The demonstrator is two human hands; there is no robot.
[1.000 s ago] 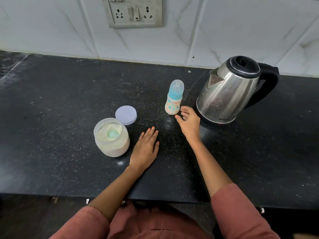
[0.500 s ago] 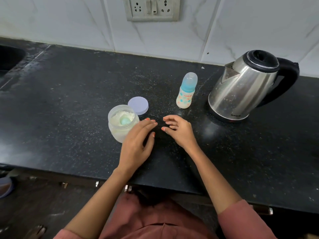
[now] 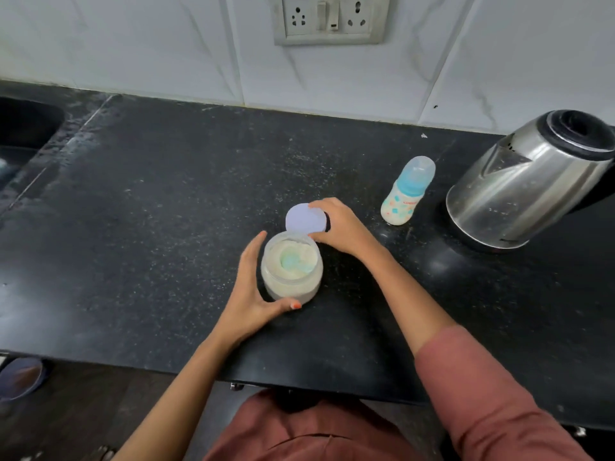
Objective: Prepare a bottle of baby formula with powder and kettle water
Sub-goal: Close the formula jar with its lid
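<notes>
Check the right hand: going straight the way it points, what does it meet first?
The right hand, pinching the lid, points back-left. Past the lid the line looks free: only bare counter until the tiled wall. The jar sits just off that line; depth is unclear.

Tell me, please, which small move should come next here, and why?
Probably lower the lid onto the open powder jar and close it. The right hand pinches the lid at the jar's far rim, the left hand grips the jar, and the bottle stands capped, pale inside, near the kettle.
</notes>
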